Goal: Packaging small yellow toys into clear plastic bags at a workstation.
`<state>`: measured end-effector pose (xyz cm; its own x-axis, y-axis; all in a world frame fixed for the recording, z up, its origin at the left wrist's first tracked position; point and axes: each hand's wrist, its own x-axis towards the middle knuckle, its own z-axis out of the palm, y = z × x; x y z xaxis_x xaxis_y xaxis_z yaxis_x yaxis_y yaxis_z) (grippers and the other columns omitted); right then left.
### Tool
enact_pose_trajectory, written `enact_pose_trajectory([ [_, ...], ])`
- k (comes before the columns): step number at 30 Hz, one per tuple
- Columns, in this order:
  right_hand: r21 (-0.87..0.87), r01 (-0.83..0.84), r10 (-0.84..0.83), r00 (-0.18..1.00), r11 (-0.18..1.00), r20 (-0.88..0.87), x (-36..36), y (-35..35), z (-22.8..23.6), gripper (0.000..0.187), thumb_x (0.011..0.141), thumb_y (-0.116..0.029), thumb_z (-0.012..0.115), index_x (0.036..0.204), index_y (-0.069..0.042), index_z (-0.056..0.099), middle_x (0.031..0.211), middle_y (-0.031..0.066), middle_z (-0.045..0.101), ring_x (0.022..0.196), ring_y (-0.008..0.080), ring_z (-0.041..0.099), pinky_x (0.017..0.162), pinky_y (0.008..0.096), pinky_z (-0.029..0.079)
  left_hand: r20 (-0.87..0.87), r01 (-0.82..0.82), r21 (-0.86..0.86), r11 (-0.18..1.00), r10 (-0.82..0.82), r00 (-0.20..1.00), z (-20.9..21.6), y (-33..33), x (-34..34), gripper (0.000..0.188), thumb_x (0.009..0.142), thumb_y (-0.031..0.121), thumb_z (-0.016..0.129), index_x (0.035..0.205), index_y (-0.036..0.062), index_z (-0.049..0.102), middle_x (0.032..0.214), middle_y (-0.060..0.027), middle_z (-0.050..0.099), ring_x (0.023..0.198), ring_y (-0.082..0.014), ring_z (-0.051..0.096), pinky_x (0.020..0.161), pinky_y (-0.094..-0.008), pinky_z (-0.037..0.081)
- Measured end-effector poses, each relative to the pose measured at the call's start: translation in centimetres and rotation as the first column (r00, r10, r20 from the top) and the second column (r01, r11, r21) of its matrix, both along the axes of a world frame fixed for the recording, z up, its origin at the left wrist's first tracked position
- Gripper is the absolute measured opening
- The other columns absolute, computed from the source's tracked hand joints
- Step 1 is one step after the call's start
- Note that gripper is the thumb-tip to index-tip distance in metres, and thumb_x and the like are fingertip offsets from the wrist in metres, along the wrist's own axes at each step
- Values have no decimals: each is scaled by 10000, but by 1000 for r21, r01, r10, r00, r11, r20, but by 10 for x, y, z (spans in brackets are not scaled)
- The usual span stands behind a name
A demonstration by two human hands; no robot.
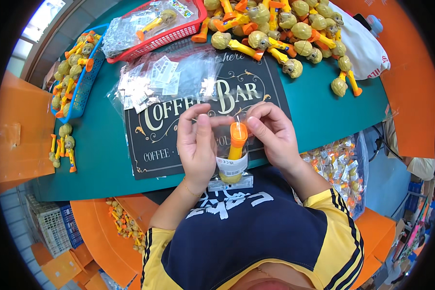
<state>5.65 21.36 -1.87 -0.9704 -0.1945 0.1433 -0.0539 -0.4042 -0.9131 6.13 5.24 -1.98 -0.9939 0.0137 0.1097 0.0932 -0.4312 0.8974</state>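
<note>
In front of my chest, a toy stick point(235, 152) stands head down in a clear plastic bag point(225, 137) with a white label band. Its orange end points up at the bag's mouth, and its golden round head shows at the bottom. My right hand point(274, 133) pinches the bag's upper edge between thumb and fingers, to the right of the orange end. On the other side, my left hand point(198, 142) has its fingers apart, one of them stretched across to the bag beside the orange end. Whether that fingertip presses the film is hard to see.
A black printed mat point(164, 154) lies on the green table point(319, 113), with clear bags and labels point(164, 72) on it. Beyond are a red basket point(154, 41), a blue basket point(91, 82) and a heap of toy sticks point(275, 26). Bagged toys point(340, 169) fill a sack at right.
</note>
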Motion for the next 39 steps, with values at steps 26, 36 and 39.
enact_pose_trajectory([
  [26,-155,-348,359,932,925,53,-14,18,6,176,912,-47,470,1010,35,591,848,61,494,668,101,453,589,225,375,-12,298,75,952,-298,955,12,-39,-12,145,907,-26,453,857,2,586,815,-33,482,766,-108,528,793,-306,512],
  [36,172,-337,363,918,926,-157,-20,25,13,162,920,-47,446,891,-14,602,872,20,511,708,66,458,629,200,386,-6,360,118,926,-361,932,12,-41,-12,159,907,44,489,760,77,437,809,-30,420,757,-111,433,734,-251,451],
  [39,203,-337,370,916,919,-153,-20,24,16,153,912,-35,451,847,-7,586,884,69,513,746,112,459,648,218,370,23,319,299,899,-341,940,6,-39,-9,80,903,-7,468,881,62,502,826,-32,454,736,-107,482,757,-277,489],
])
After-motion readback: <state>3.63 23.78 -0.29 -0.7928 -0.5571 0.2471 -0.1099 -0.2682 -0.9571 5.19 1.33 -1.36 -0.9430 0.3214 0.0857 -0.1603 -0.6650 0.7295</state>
